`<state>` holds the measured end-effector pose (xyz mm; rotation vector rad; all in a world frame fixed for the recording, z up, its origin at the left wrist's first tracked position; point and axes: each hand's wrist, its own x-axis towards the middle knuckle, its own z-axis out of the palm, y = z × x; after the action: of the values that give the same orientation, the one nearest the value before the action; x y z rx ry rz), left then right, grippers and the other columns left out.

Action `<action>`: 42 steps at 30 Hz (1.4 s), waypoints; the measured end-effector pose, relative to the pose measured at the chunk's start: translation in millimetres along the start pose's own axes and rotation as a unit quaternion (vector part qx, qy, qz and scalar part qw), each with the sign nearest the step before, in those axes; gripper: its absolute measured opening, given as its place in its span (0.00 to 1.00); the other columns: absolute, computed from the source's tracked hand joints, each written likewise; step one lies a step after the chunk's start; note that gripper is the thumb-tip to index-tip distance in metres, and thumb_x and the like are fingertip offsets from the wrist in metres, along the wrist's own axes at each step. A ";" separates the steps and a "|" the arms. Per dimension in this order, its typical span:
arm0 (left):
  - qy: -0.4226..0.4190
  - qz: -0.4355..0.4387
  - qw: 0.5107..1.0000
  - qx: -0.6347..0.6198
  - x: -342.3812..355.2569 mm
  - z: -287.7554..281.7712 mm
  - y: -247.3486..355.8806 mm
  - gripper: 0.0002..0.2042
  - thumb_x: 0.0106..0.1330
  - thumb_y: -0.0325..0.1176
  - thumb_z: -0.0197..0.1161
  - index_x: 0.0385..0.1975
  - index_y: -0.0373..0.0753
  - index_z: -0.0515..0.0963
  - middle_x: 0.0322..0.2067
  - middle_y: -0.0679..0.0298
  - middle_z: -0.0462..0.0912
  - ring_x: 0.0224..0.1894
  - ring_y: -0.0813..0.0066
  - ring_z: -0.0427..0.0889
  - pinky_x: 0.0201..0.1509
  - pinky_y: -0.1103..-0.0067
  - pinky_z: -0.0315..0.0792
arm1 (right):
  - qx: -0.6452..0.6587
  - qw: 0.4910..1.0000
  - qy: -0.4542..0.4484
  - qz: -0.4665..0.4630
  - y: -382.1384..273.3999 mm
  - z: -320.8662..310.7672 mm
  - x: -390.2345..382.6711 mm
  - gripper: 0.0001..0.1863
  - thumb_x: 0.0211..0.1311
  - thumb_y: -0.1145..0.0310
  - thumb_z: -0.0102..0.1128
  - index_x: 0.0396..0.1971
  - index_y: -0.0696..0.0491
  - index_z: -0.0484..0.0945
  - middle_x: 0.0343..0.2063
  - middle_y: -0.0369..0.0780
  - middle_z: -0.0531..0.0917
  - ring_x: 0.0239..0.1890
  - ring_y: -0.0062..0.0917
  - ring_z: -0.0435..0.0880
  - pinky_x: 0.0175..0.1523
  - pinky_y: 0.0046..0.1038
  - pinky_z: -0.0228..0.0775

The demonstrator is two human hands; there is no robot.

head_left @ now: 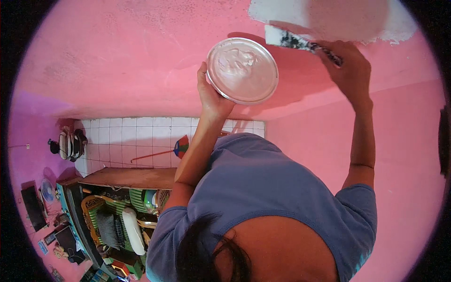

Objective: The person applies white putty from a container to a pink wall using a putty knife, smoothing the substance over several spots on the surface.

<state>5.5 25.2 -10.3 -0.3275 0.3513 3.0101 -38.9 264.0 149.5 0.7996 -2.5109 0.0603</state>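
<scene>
My left hand (213,96) holds up a round white lid (253,101) from its near left edge, fingers curled beneath it. A smooth, pale paste like wall putty (237,68) covers the lid, with rough ridges toward its far side. My right hand (350,70) is closed around the dark handle of a putty knife (286,38). Its flat blade, smeared with white and dark marks, points left, a little beyond the lid's right edge and apart from it. Just past the blade, a white patch (277,11) with a ragged edge lies on the pink wall (155,61).
White tiles (145,134) cover the floor below, where a broom (181,146) with a red handle lies. At the lower left stand a brown wooden board (136,177), a chair with green striped cushions (94,207) and a fan (47,190). Another pink wall (404,155) rises on the right.
</scene>
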 end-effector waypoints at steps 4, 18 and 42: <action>-0.002 -0.038 0.999 -0.029 4.6 -7.3 7.8 0.31 0.65 0.56 0.46 0.62 0.41 0.62 0.62 0.54 0.63 0.64 0.56 0.62 0.66 0.55 0.56 | 0.089 0.990 -0.047 0.097 40.9 -2.5 14.9 0.12 0.58 0.60 0.62 0.37 0.51 0.83 0.32 0.39 0.85 0.33 0.26 0.84 0.41 0.29 0.75; -0.011 -0.050 0.998 -0.042 11.9 -20.8 9.6 0.31 0.64 0.56 0.48 0.60 0.38 0.65 0.60 0.52 0.67 0.61 0.55 0.67 0.65 0.57 0.60 | 0.225 0.931 -0.279 0.067 70.6 34.7 31.8 0.09 0.53 0.68 0.65 0.33 0.56 0.84 0.22 0.35 0.82 0.25 0.13 0.75 0.33 0.22 0.70; 0.011 0.004 1.000 -0.012 8.9 -2.2 0.8 0.30 0.67 0.56 0.44 0.60 0.39 0.64 0.59 0.54 0.67 0.61 0.58 0.66 0.64 0.57 0.60 | 0.148 0.973 -0.177 0.007 -14.2 22.5 -5.9 0.14 0.54 0.69 0.63 0.43 0.45 0.83 0.21 0.40 0.74 0.25 0.30 0.73 0.31 0.30 0.66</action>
<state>-2.7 24.4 -14.2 -0.3638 0.3185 3.0219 -37.0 251.1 125.5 0.9841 -2.8885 0.3317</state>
